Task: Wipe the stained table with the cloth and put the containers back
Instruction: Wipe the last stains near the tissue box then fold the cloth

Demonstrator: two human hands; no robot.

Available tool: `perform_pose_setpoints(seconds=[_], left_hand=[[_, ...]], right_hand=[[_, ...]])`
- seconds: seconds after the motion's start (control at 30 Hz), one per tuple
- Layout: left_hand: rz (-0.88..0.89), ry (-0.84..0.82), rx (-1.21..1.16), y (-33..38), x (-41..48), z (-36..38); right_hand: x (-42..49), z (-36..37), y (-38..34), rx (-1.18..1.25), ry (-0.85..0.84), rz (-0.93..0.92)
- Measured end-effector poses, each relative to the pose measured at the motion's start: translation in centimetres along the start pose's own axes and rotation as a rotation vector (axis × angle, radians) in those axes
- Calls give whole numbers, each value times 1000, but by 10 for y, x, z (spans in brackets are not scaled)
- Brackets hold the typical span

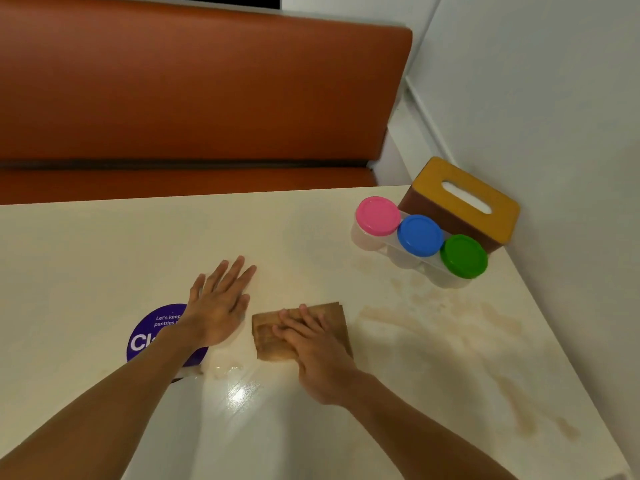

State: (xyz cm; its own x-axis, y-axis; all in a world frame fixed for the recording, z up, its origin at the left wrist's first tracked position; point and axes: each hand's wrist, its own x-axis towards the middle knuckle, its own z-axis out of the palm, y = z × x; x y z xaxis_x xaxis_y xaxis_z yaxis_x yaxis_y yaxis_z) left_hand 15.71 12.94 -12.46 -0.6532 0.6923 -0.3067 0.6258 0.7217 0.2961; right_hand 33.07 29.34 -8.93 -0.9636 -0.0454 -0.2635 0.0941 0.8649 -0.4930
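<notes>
A folded brown cloth (268, 336) lies on the cream table (104, 251), near the middle. My right hand (313, 348) presses flat on the cloth with straight fingers. My left hand (218, 303) rests flat on the bare table just left of the cloth, fingers spread. Brownish stains (446, 317) streak the table to the right of the cloth, and a wet patch (225, 370) sits below my left hand. Three clear containers stand in a row at the far right, with a pink lid (377, 215), a blue lid (420, 235) and a green lid (464, 257).
A brown tissue box with a yellow top (465, 199) stands behind the containers against the white wall (554, 116). A purple round sticker (152, 336) lies under my left wrist. An orange bench (194, 98) runs along the table's far edge.
</notes>
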Motion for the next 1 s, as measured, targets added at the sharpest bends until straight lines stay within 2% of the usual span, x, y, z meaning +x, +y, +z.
perform_pose_setpoints(seconds=[0.13, 0.27, 0.33, 0.43, 0.5, 0.57, 0.6, 0.7, 0.77, 0.83, 0.9, 0.97, 1.0], left_hand=[[-15, -17, -147, -1, 0, -6], [-100, 140, -716, 12, -27, -23], [-145, 197, -888, 22, -51, -33], [-252, 337, -1010, 40, -90, -46], [-309, 378, -1078, 57, -111, -53], [-280, 295, -1198, 74, -124, -54], [-233, 179, -1245, 84, -127, -55], [-16, -162, -1145, 114, -119, -60], [61, -209, -1064, 132, -106, -66], [20, -138, -1083, 142, -90, -73], [-77, -12, -1080, 146, -74, -77], [-167, 85, -952, 146, -58, -76], [-188, 133, -901, 146, -49, -77]], right_hand=[[-24, 9, -20, 119, -19, 0], [-45, 18, -38, 262, -64, 48], [-53, 23, -42, 351, -38, 112], [-56, 23, -42, 703, 30, 213], [-54, 11, -43, 831, 143, 235], [-50, -8, -47, 950, 213, 233], [-47, -20, -52, 1029, 220, 240], [-37, -43, -67, 1294, 136, 227], [-32, -55, -70, 1414, 86, 247], [-32, -64, -58, 1538, 48, 190], [-36, -74, -35, 1579, 41, 230], [-44, -78, -8, 1374, 172, 319], [-49, -78, 8, 1232, 298, 369]])
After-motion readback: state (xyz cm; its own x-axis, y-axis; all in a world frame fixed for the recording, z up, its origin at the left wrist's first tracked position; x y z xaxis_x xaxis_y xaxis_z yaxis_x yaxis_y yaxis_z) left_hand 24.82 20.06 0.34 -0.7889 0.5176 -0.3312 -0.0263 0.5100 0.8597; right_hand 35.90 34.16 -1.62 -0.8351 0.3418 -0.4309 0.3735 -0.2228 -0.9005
